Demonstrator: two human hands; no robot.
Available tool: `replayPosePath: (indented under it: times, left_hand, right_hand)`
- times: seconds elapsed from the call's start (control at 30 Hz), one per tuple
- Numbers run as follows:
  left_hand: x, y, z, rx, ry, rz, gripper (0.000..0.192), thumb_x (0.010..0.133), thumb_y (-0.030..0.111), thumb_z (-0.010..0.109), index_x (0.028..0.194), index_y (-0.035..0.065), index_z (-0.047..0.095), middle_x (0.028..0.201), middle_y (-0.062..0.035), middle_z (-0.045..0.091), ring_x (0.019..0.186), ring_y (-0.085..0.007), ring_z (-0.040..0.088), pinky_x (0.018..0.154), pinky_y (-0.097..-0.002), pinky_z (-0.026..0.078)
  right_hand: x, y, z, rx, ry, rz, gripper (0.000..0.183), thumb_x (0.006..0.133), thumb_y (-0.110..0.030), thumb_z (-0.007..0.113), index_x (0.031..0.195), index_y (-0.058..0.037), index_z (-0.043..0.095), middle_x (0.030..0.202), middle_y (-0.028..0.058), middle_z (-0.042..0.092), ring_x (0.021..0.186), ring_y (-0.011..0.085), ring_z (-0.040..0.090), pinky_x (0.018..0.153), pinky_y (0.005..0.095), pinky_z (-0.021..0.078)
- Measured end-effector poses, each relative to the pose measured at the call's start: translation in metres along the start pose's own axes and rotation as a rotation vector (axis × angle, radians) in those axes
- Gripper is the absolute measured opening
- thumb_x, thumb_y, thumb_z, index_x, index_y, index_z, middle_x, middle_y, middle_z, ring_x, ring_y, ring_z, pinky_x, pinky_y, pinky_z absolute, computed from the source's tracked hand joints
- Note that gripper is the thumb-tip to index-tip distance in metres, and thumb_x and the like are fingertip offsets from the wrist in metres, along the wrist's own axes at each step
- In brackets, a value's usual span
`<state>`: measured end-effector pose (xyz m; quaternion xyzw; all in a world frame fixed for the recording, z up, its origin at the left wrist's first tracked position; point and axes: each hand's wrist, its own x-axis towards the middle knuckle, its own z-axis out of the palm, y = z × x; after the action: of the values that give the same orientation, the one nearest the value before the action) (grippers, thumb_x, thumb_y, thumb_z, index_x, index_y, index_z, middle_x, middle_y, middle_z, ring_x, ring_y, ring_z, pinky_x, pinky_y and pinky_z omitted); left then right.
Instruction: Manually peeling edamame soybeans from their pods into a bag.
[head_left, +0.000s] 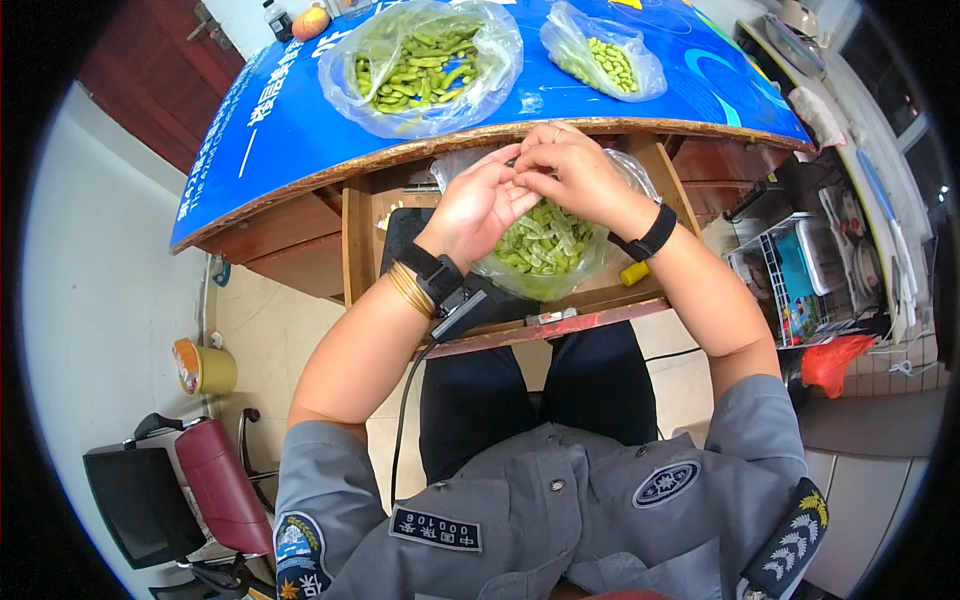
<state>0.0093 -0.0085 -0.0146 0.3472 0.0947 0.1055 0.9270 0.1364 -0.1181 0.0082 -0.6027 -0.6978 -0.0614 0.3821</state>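
My left hand (480, 206) is turned palm up over an open wooden drawer (358, 240). The fingertips of my right hand (562, 165) meet its fingers, and whatever small thing may lie between them is hidden. Just below both hands, a transparent plastic bag (600, 259) in the drawer holds split green bean pods (551, 244). On the blue tabletop (292, 150) beyond, a larger plastic bag (341, 94) lies spread around whole green soybean pods (427, 67). To its right, a smaller plastic bag (651, 84) contains shelled green beans (611, 64).
A yellow cylinder (634, 274) lies in the drawer's right side, and a dark flat object (405, 229) in its left. A bottle (277, 21) and an apple (310, 24) stand at the far left table corner. Right of me is a wire rack (780, 281). A cable (401, 420) hangs from my left wrist.
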Motion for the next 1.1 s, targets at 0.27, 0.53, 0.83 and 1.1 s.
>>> replayPosePath:
  times: [0.27, 0.53, 0.83, 1.1]
  left_hand:
    - [0.001, -0.001, -0.004, -0.023, -0.048, -0.013, 0.028, 0.095, 0.010, 0.040, 0.120, -0.0020, 0.044, 0.112, -0.0115, 0.055, 0.104, -0.0196, 0.056, 0.094, -0.0333, 0.045]
    - [0.000, 0.000, -0.001, -0.060, -0.018, -0.007, 0.021, 0.095, 0.012, 0.044, 0.109, -0.0022, 0.051, 0.100, -0.0084, 0.060, 0.093, -0.0163, 0.059, 0.085, -0.0268, 0.051]
    - [0.000, 0.001, -0.006, -0.010, 0.110, 0.061, 0.024, 0.092, 0.010, 0.050, 0.110, -0.0056, 0.051, 0.091, -0.0086, 0.059, 0.084, -0.0154, 0.060, 0.078, -0.0221, 0.052]
    - [-0.002, 0.003, 0.000, 0.014, 0.030, 0.061, 0.016, 0.092, 0.015, 0.052, 0.104, 0.0049, 0.054, 0.078, -0.0010, 0.055, 0.066, -0.0072, 0.048, 0.055, -0.0175, 0.041]
  right_hand:
    - [0.001, 0.007, 0.000, -0.048, 0.082, 0.017, 0.011, 0.074, -0.013, 0.064, 0.074, -0.0033, 0.061, 0.077, 0.0100, 0.057, 0.078, 0.0285, 0.056, 0.071, 0.0381, 0.0444]
    - [0.001, 0.002, 0.001, -0.060, 0.125, 0.103, 0.010, 0.076, -0.014, 0.063, 0.076, -0.0045, 0.061, 0.078, 0.0111, 0.059, 0.076, 0.0308, 0.057, 0.068, 0.0391, 0.0454]
    - [0.004, 0.007, -0.033, -0.080, 0.034, 0.093, 0.013, 0.080, -0.018, 0.063, 0.080, -0.0052, 0.067, 0.078, 0.0118, 0.062, 0.073, 0.0303, 0.059, 0.065, 0.0376, 0.0463]
    - [0.001, 0.005, -0.009, 0.345, -0.062, 0.227, 0.018, 0.083, -0.013, 0.064, 0.096, -0.0010, 0.066, 0.083, 0.0042, 0.062, 0.078, 0.0118, 0.057, 0.068, 0.0257, 0.0452]
